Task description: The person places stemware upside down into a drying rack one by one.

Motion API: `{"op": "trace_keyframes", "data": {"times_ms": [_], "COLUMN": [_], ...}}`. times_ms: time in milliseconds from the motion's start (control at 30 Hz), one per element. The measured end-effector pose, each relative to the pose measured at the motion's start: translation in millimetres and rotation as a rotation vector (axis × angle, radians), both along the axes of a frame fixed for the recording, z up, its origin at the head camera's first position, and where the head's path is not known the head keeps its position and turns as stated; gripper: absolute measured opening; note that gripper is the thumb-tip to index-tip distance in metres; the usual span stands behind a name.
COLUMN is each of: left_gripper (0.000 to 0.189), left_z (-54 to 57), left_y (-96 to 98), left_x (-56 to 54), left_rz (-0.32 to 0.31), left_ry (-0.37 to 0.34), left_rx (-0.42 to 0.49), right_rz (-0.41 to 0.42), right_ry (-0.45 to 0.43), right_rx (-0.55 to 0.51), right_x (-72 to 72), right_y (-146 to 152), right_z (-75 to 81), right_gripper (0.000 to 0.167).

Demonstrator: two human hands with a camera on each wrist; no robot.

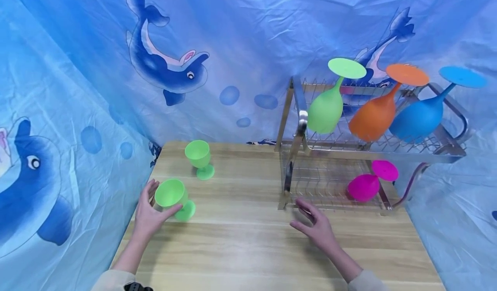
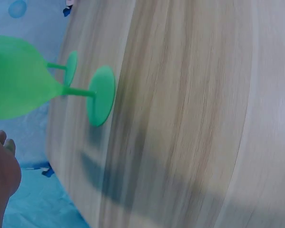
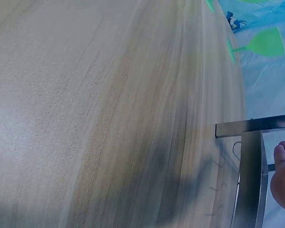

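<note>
In the head view my left hand (image 1: 149, 213) is spread around the bowl of the nearer green goblet (image 1: 170, 194), thumb at its front and fingers at its far left side. That goblet (image 2: 99, 97) stands upright on its foot; in the left wrist view a small gap shows between bowl and fingers. A second green goblet (image 1: 198, 154) stands upright just behind it. My right hand (image 1: 316, 228) hovers above the table by the front left foot of a metal rack (image 1: 299, 148), fingers loosely bent and holding nothing.
On the rack's upper tier, a green goblet (image 1: 326, 110), an orange goblet (image 1: 374, 116) and a blue goblet (image 1: 419, 116) lean upside down. A magenta goblet (image 1: 364, 188) tilts on the lower tier. Blue dolphin-print sheeting (image 1: 240, 58) surrounds the wooden table (image 1: 240, 239).
</note>
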State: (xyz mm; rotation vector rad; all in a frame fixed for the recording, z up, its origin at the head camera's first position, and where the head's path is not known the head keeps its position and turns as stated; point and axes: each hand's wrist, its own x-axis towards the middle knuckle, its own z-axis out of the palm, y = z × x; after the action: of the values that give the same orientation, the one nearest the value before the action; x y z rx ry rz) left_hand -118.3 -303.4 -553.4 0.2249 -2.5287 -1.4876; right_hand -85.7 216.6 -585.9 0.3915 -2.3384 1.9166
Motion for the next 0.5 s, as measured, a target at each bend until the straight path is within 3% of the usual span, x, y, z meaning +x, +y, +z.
{"op": "trace_keyframes", "data": {"times_ms": [233, 500], "left_gripper": [0.125, 0.106], "left_z": [-5.7, -3.4], "left_y": [10.7, 21.6], "left_x": [2.4, 3.3], "left_rz": [0.062, 0.122], "left_ry": [-0.009, -0.037], "left_rx": [0.045, 0.080], "right_rz": [-0.018, -0.004], "right_ry": [-0.048, -0.051], "right_rx": [0.016, 0.006], "right_x": [2.8, 4.1], "right_y": [1, -7], "right_z": [-0.5, -1.5], "right_gripper": [0.075, 0.073]}}
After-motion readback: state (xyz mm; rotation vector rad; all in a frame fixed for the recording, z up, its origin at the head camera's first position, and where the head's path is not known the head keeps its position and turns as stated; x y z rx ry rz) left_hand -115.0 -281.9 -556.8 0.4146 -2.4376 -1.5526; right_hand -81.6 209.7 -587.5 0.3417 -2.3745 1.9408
